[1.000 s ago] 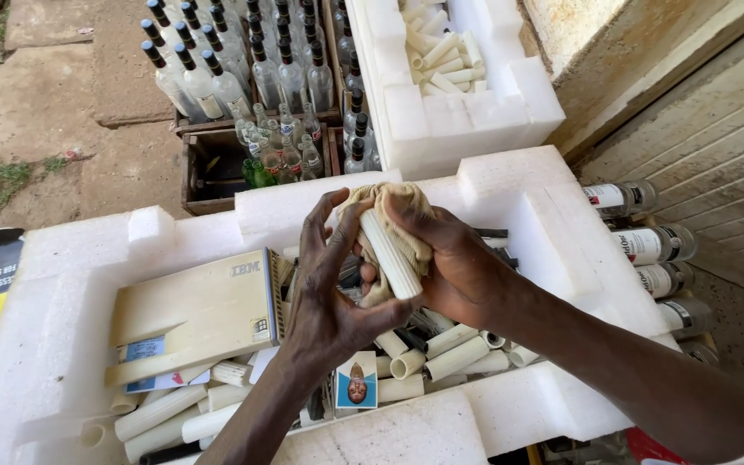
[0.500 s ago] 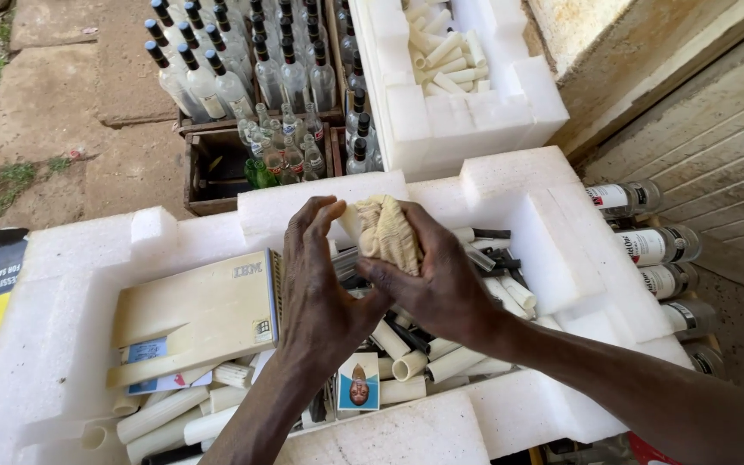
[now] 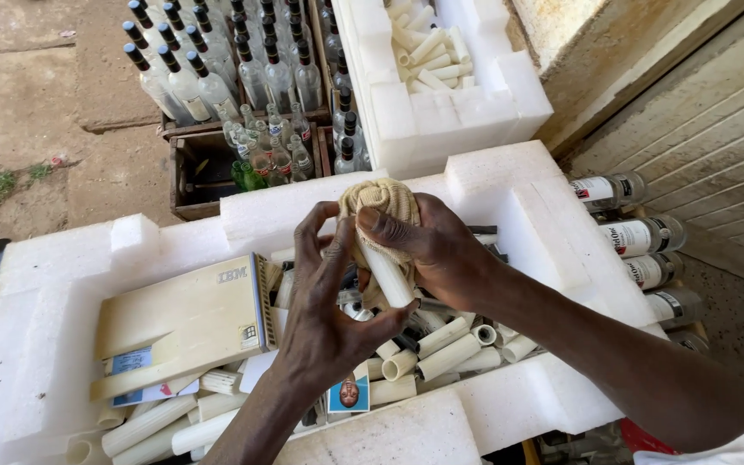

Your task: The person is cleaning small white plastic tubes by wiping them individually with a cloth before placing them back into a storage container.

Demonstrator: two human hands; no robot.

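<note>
Both my hands meet over a white foam tray point(image 3: 510, 215). My right hand point(image 3: 437, 250) grips a beige cloth point(image 3: 382, 200) wrapped around a short white plastic tube point(image 3: 387, 277), thumb pressed on the cloth's top. My left hand point(image 3: 325, 310) cups the same tube from below and the left, fingers spread along it. Under my hands lie several loose white tubes point(image 3: 441, 349) in the tray's hollow.
A cream flat box point(image 3: 184, 325) and a small photo card point(image 3: 349, 393) lie in the tray. Behind stand wooden crates point(image 3: 189, 164) of clear glass bottles point(image 3: 182, 82) and a second foam tray point(image 3: 441, 112) holding tubes. Bottles point(image 3: 639, 237) lie stacked at the right by a wall.
My hands have turned the cloth-wrapped tube more upright and lowered it slightly; the cloth now bunches over its top end and the left fingers have slid along the tube.
</note>
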